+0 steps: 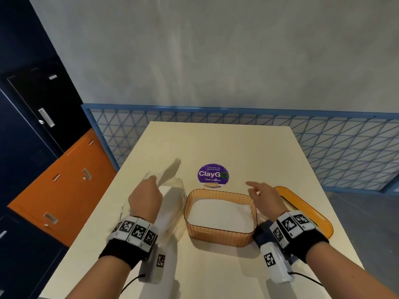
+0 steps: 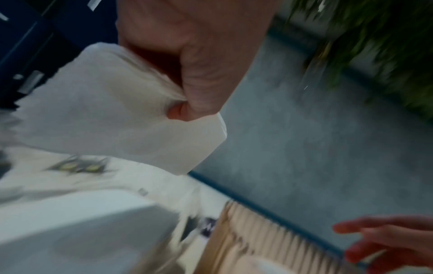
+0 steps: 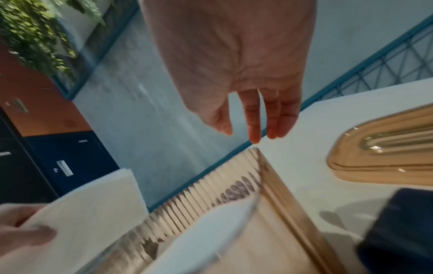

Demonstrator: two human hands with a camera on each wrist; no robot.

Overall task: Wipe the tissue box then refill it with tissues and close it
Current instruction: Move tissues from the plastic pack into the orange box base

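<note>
The orange ribbed tissue box (image 1: 220, 237) stands lidless at the table's middle, with white tissues (image 1: 218, 212) lying inside it. Its orange lid (image 1: 306, 212) lies flat to the right. My left hand (image 1: 146, 190) hovers left of the box; in the left wrist view its thumb and fingers (image 2: 201, 83) pinch a white tissue (image 2: 117, 120) that hangs in the air. My right hand (image 1: 254, 188) floats over the box's right rim, fingers (image 3: 255, 126) straight and holding nothing. The box (image 3: 236, 200) and lid (image 3: 386, 148) show blurred below it.
A clear plastic pack of tissues (image 1: 172, 203) lies left of the box, under my left hand. A purple round sticker (image 1: 212, 174) marks the table (image 1: 237, 143) behind the box. A dark blue object (image 3: 398, 231) sits by the box's right side. A blue mesh railing (image 1: 323, 137) runs behind.
</note>
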